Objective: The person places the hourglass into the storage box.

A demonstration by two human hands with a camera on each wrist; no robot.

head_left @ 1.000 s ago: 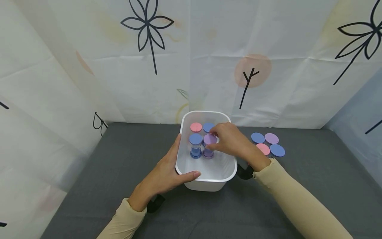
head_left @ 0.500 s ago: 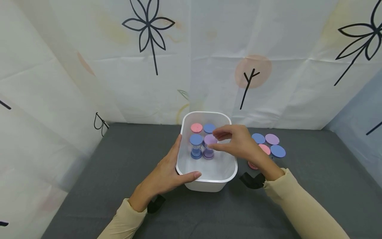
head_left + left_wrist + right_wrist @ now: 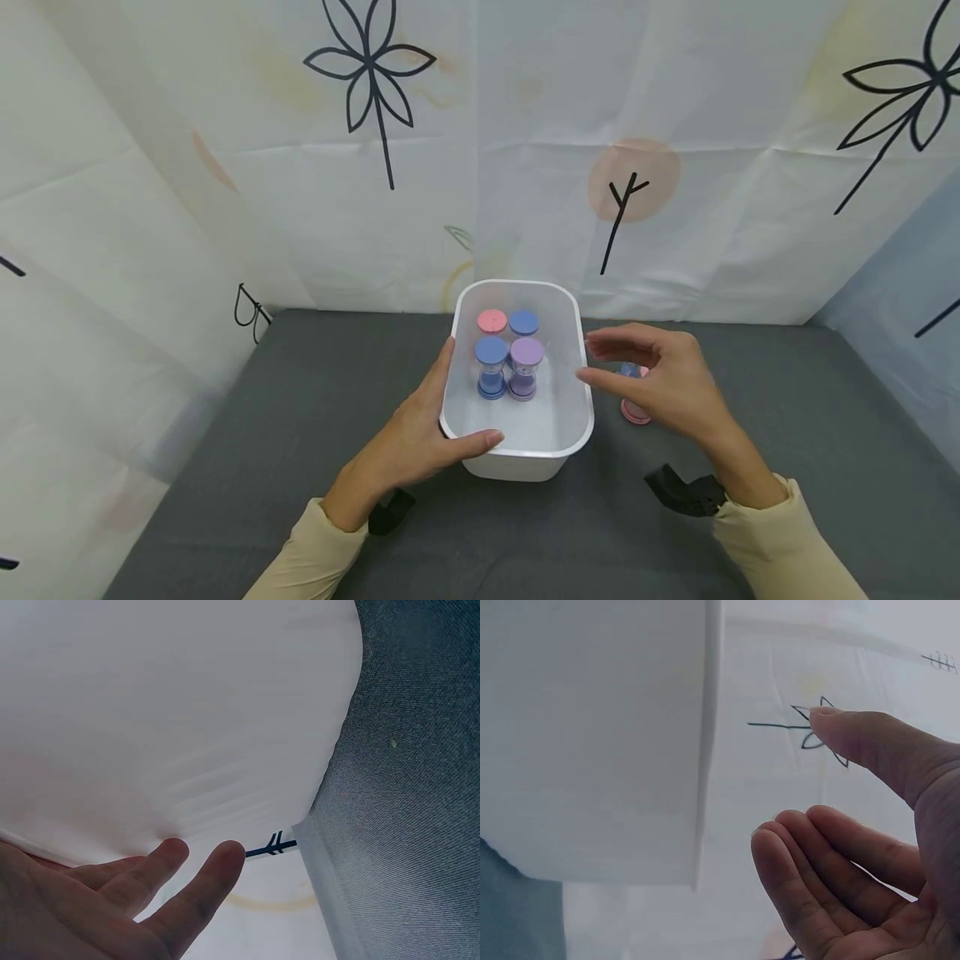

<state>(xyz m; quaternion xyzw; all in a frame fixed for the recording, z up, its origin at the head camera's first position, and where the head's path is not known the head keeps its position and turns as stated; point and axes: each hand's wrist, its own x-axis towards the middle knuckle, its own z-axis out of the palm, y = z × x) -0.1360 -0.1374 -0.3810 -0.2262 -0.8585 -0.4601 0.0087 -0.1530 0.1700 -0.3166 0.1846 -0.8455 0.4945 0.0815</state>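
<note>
A white plastic bin (image 3: 551, 421) stands in the middle of the table. Inside it are several small hourglasses: a pink one (image 3: 492, 322) and a blue one (image 3: 524, 323) at the back, a blue one (image 3: 492, 367) and a purple one (image 3: 527, 367) in front. My left hand (image 3: 412, 433) rests against the bin's near left corner, fingers straight along the outer wall, thumb lying over the front rim. To the right of the bin hovers my right hand (image 3: 667, 383), thumb and fingers apart, nothing between them. Behind it, a pink hourglass (image 3: 636, 412) is partly hidden.
A dark grey cloth (image 3: 360, 358) covers the table. White fabric (image 3: 540, 100) with printed flowers hangs at the back and sides. A black camera mount (image 3: 684, 492) sits at the right wrist. The other things behind the right hand are mostly hidden.
My right hand has let go of the purple hourglass and moved right, out of the bin. It now covers most of the hourglasses at the right. The left hand stays at the bin.
</note>
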